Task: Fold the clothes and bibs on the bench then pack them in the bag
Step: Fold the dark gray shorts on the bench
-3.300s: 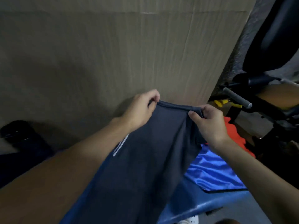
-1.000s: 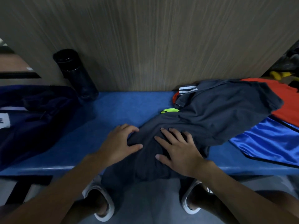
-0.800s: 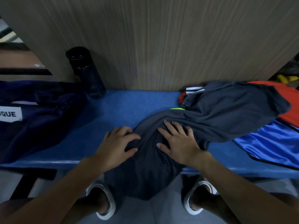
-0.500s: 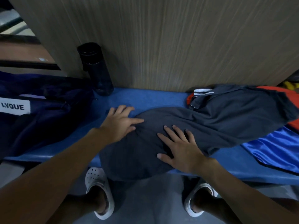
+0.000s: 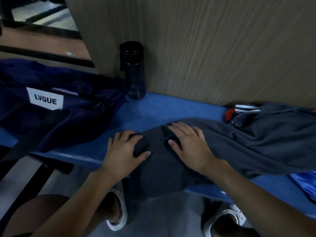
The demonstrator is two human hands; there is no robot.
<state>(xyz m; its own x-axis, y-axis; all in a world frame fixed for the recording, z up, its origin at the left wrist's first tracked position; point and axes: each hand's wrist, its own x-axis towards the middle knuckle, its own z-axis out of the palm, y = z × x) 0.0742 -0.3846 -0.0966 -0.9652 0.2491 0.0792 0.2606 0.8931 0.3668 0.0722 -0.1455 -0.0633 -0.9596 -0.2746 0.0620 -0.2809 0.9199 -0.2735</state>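
Here the dark grey garment [image 5: 239, 144] lies lower centre on the blue bench [image 5: 153, 110], its near part hanging off the front edge. The left hand [image 5: 123, 151] pinches a fold; the right hand [image 5: 189, 146] presses flat, fingers straight. The overhang may drag it floorward, or bunched cloth may skew the fold.

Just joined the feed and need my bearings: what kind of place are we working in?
Probably a gym or sports changing area. A blue bench runs along a wood-grain panel, with a navy sports bag and a dark water bottle on it, plus a grey garment and shiny blue sportswear.
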